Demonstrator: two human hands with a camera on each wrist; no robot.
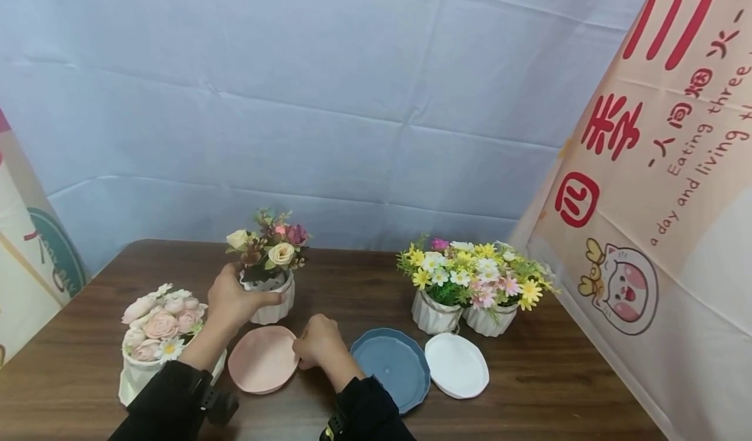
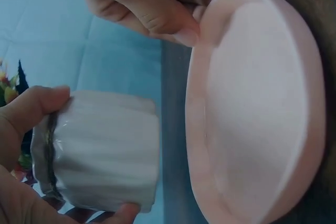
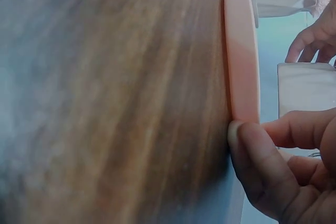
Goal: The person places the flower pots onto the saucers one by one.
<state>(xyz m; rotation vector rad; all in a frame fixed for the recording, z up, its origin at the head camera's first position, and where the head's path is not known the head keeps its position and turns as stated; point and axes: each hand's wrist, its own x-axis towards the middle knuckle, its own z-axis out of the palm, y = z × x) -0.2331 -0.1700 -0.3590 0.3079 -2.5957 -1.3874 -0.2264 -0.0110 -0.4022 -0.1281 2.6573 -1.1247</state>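
My left hand (image 1: 231,303) grips a white ribbed flowerpot (image 1: 281,303) with an arrangement of cream and purple flowers (image 1: 276,245) in it. In the left wrist view the thumb lies near the pot's rim and fingertips reach round its side; the pot's base looks raised off the table. My right hand (image 1: 321,342) pinches the right edge of a shallow pink saucer (image 1: 263,361) between thumb and fingers. The saucer sits in front of the pot, low on the table, as the right wrist view shows from the side.
Pale pink flowers (image 1: 161,327) in a white pot (image 1: 134,377) stand at the left, partly behind my left forearm. A blue scalloped saucer (image 1: 392,368) and a white saucer (image 1: 457,366) lie to the right. Behind them stand two white pots of daisies (image 1: 436,312). A pale cloth (image 1: 329,102) hangs behind the table.
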